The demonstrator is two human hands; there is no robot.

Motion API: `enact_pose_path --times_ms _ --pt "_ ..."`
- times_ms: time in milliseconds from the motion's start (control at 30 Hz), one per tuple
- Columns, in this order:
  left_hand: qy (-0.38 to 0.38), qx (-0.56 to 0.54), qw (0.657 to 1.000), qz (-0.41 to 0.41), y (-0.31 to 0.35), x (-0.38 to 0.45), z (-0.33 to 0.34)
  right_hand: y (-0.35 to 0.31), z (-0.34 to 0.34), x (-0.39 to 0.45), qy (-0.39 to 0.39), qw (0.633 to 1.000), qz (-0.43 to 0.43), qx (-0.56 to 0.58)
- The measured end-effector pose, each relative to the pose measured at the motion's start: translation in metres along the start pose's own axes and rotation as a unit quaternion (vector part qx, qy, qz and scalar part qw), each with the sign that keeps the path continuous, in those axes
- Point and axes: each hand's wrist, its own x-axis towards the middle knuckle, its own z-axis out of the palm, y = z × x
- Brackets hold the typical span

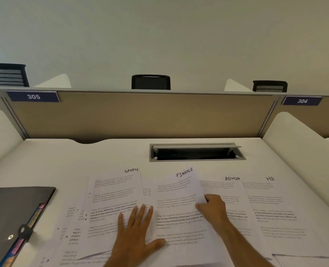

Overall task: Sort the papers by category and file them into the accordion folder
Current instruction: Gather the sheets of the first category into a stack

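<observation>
My left hand [135,231] lies flat with its fingers straight and spread, pressing on the SPORTS sheet [114,197] near that sheet's right edge. My right hand [212,208] pinches the right edge of the FINANCE sheet [179,205] between thumb and curled fingers, and that sheet sits tilted, its far right corner lifted a little off the surface [105,157]. My two hands are apart, with the lower half of the FINANCE sheet between them.

The papers are spread across the near part of the surface in a row. From left to right the hand-written headings read SPORTS, FINANCE, ADMIN and HR. The ADMIN sheet [231,189] lies just right of my right hand and partly under the FINANCE sheet. The HR sheet [271,205] lies furthest right, overlapping the ADMIN sheet's edge. More printed sheets peek out from under the SPORTS sheet on its left side; their headings are hidden.

The accordion folder [15,212] lies on the near left of the surface, dark and closed, with coloured tabs showing along its right edge, just beside the leftmost papers.

Far of the papers is a cable hatch [197,152] set into the surface, its lid raised. Behind it stands a tan partition [140,114] with number plates 305 [33,96] and 304 [302,101].
</observation>
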Motion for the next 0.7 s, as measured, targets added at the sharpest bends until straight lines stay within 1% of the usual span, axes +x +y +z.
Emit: enact_pose_path --times_ms 33,133,200,233,300,367,400,467,500,533,600,700 --pt "0.007 -0.016 1.0 0.0 -0.004 0.003 0.003 0.0 -0.003 0.001 0.009 1.0 -0.005 0.015" --pt "-0.019 -0.138 0.99 -0.027 -0.013 0.011 0.007 0.0 -0.016 0.005 0.008 0.995 -0.006 0.099" --pt "-0.014 -0.225 0.973 -0.041 -0.015 0.012 0.002 -0.002 -0.024 0.006 0.0 0.986 -0.004 0.168" --pt "0.001 -0.273 0.961 -0.046 -0.014 0.012 -0.003 -0.003 -0.027 0.006 -0.009 0.98 0.002 0.198" --pt "0.05 -0.381 0.921 -0.062 -0.012 0.014 -0.013 -0.007 -0.03 0.006 -0.031 0.97 0.017 0.24" --pt "0.087 -0.488 0.864 -0.092 -0.006 0.016 -0.029 -0.012 -0.028 0.003 -0.055 0.962 0.026 0.266" --pt "0.091 -0.536 0.833 -0.105 -0.004 0.017 -0.037 -0.015 -0.026 0.001 -0.066 0.958 0.026 0.276" --pt "0.073 -0.62 0.772 -0.123 -0.002 0.02 -0.053 -0.02 -0.019 -0.005 -0.088 0.952 0.021 0.292" --pt "0.059 -0.648 0.748 -0.132 -0.002 0.022 -0.059 -0.023 -0.015 -0.009 -0.098 0.95 0.017 0.295" --pt "0.048 -0.662 0.736 -0.137 -0.004 0.023 -0.063 -0.026 -0.01 -0.011 -0.105 0.949 0.011 0.296" --pt "0.046 -0.657 0.739 -0.142 -0.008 0.024 -0.068 -0.029 -0.002 -0.015 -0.114 0.949 -0.001 0.295" --pt "0.072 -0.631 0.756 -0.156 -0.013 0.022 -0.067 -0.033 0.007 -0.019 -0.117 0.951 -0.022 0.285"
